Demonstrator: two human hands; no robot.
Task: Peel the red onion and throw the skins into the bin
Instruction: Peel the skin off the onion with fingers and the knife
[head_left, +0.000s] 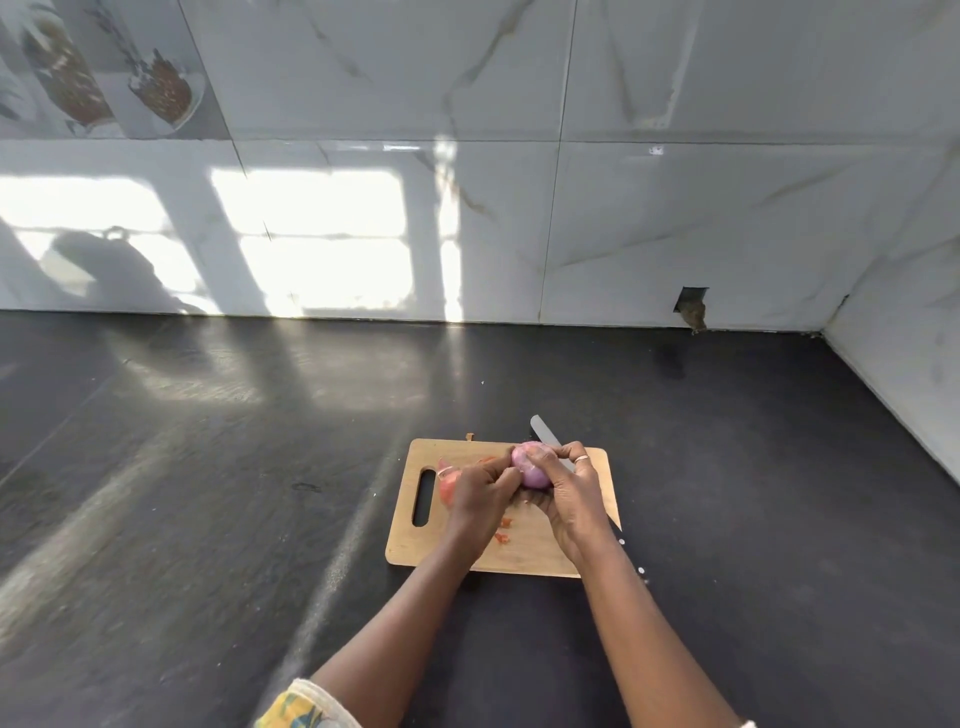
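Forearms (415, 623) in | left hand (480, 491) pinches, right hand (571, 501) cups red onion (531, 469) over cutting board (519, 558) | risk: slick bulb could squirt loose toward knife (543, 428) just behind | bin unseen

Quick count: one onion (530, 467), one cutting board (519, 558), one knife (543, 431) and two hands, a left hand (480, 499) and a right hand (569, 493), with one ring (582, 459) on the right. For peelings I get one big piece of skin (445, 488) plus roughly three small scraps (503, 522) on the board. There's one more tiny bit (470, 436) just off its far edge, though they're small so don't quote me.
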